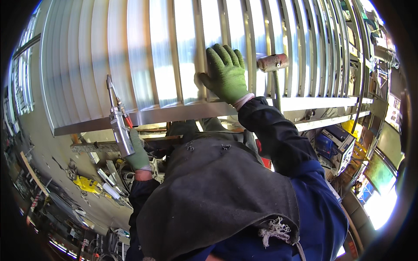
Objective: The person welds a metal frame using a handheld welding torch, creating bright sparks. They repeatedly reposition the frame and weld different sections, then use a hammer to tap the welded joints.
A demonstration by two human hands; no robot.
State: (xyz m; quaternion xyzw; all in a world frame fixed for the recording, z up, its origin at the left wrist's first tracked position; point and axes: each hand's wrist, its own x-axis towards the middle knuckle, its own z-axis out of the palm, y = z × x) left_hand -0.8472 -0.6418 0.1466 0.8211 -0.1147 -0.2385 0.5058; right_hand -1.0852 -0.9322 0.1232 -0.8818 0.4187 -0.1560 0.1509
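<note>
A large panel of shiny metal slats lies in front of me, its slats running away from me. My right hand, in a green glove, rests palm down on the slats with the fingers stretched out. Just right of it, a mallet with a worn reddish head lies on the panel, its handle pointing toward me. My left hand, also gloved in green, is wrapped round a silver cylindrical tool with a long pointed nozzle and a red part. This tool's tip reaches over the panel's near left edge; its exact kind is unclear.
A dark apron covers my front. On the floor to the left lies a yellow tool among cables and metal offcuts. A blue and white box-shaped machine stands at the right, beside metal racks. Bright glare washes out some slats.
</note>
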